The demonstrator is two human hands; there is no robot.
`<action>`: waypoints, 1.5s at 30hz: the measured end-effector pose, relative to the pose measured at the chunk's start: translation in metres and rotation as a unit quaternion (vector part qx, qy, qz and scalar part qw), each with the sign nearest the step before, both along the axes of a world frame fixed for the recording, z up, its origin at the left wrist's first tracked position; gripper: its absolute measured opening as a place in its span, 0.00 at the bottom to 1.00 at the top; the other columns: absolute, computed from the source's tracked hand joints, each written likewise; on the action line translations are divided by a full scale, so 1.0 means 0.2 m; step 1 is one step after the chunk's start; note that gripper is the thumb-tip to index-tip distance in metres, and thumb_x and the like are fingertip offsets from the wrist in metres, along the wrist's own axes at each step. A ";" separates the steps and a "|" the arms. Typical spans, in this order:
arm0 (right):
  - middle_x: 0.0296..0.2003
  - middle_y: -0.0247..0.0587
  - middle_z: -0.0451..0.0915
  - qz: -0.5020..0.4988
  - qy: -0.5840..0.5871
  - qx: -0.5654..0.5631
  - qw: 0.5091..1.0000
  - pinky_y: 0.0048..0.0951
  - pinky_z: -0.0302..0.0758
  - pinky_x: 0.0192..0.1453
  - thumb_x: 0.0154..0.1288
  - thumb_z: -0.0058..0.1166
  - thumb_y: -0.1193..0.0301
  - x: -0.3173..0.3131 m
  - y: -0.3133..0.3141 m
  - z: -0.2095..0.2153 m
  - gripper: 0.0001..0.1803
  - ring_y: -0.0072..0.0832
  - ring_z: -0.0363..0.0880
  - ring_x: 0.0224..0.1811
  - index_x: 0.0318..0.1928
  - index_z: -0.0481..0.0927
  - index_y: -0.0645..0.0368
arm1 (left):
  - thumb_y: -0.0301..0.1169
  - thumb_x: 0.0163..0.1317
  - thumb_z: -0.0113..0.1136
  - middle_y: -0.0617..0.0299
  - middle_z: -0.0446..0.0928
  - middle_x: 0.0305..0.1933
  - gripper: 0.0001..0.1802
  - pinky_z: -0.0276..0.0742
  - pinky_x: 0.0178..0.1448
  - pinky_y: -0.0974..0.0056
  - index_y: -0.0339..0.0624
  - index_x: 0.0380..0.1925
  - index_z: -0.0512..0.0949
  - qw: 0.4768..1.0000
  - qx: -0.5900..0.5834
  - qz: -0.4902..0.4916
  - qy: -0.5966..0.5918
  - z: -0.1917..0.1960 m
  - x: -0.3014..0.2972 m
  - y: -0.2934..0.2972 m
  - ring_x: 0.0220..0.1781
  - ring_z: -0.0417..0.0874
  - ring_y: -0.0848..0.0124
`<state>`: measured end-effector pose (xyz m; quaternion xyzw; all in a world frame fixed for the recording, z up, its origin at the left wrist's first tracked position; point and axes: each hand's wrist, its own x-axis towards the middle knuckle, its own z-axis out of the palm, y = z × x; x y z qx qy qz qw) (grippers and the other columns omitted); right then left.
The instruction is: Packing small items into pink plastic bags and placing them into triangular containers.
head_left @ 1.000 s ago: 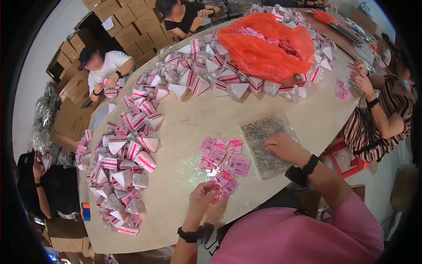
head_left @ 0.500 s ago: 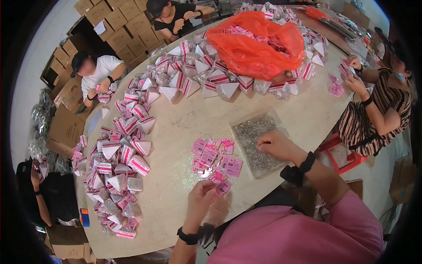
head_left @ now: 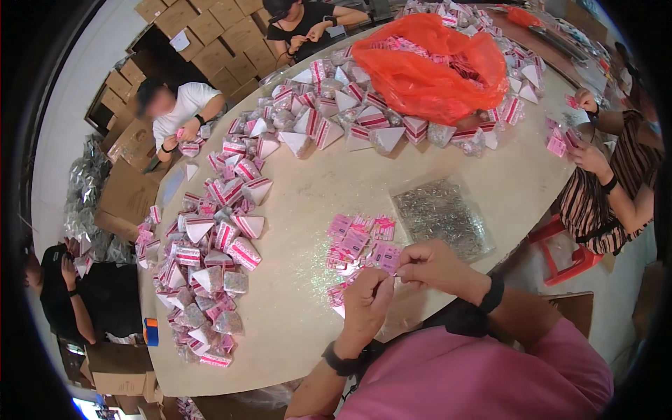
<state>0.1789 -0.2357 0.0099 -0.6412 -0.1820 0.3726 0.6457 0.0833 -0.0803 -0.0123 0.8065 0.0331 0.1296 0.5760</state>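
My left hand (head_left: 366, 302) and my right hand (head_left: 435, 264) meet above the near edge of the pale oval table (head_left: 308, 308). Between their fingertips they pinch one small pink card (head_left: 389, 259). Just beyond the hands lies a loose heap of the same pink cards (head_left: 357, 241). To the right of that heap rests a clear bag of silvery glitter pieces (head_left: 441, 215). Both wrists carry black bands.
Several pink-and-white triangular packets (head_left: 210, 259) run along the table's left side and far end. A big orange plastic bag (head_left: 430, 63) lies at the far end. Other people sit around the table, one at the right holding pink cards (head_left: 560, 143). Cardboard boxes (head_left: 210, 28) are stacked behind.
My right hand left the glitter bag and came in to meet my left hand; both now pinch a pink card. The view shifted slightly.
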 end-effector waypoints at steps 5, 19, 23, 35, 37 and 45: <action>0.26 0.30 0.76 -0.022 0.026 0.062 0.997 0.18 0.71 0.29 0.60 0.55 0.76 -0.02 0.02 -0.07 0.03 0.15 0.73 0.26 0.34 0.78 0.63 | 0.23 0.59 0.55 0.68 0.70 0.24 0.03 0.64 0.29 0.74 0.35 0.28 0.74 1.000 0.018 -0.010 -0.003 0.01 -0.02 0.01 0.25 0.67 0.82; 0.23 0.34 0.76 -0.055 0.038 0.033 0.997 0.20 0.71 0.25 0.57 0.54 0.80 0.03 -0.07 -0.15 0.03 0.18 0.74 0.21 0.33 0.78 0.64 | 0.37 0.48 0.66 0.48 0.73 0.42 0.20 0.71 0.48 0.53 0.35 0.37 0.76 0.893 0.431 0.106 0.077 -0.27 0.31 0.36 0.45 0.72 0.51; 0.23 0.34 0.76 -0.079 0.065 0.040 0.994 0.19 0.71 0.26 0.57 0.54 0.79 0.03 -0.10 -0.17 0.05 0.18 0.75 0.23 0.35 0.77 0.65 | 0.38 0.46 0.67 0.47 0.73 0.42 0.22 0.72 0.48 0.54 0.34 0.37 0.75 0.883 0.451 0.066 0.115 -0.28 0.32 0.37 0.45 0.72 0.51; 0.24 0.30 0.75 -0.140 -0.017 0.083 0.987 0.18 0.70 0.28 0.58 0.53 0.77 0.03 0.08 -0.10 0.04 0.14 0.73 0.26 0.35 0.78 0.61 | 0.26 0.47 0.65 0.46 0.72 0.42 0.24 0.70 0.50 0.53 0.34 0.45 0.71 0.917 0.394 0.061 -0.003 0.08 0.08 0.24 0.47 0.73 0.50; 0.24 0.30 0.75 -0.158 -0.020 0.111 0.981 0.18 0.70 0.28 0.57 0.53 0.78 0.03 0.13 -0.14 0.03 0.14 0.73 0.26 0.34 0.77 0.62 | 0.26 0.47 0.65 0.46 0.72 0.43 0.24 0.70 0.50 0.54 0.33 0.46 0.71 0.921 0.385 0.061 0.007 0.11 0.05 0.20 0.47 0.72 0.50; 0.29 0.33 0.77 -0.146 -0.155 0.035 0.976 0.22 0.72 0.35 0.56 0.55 0.78 0.02 0.27 -0.19 0.03 0.18 0.74 0.31 0.32 0.77 0.62 | 0.26 0.45 0.67 0.47 0.72 0.44 0.27 0.70 0.49 0.53 0.34 0.47 0.69 0.918 0.393 0.045 -0.005 0.13 0.00 0.16 0.47 0.72 0.50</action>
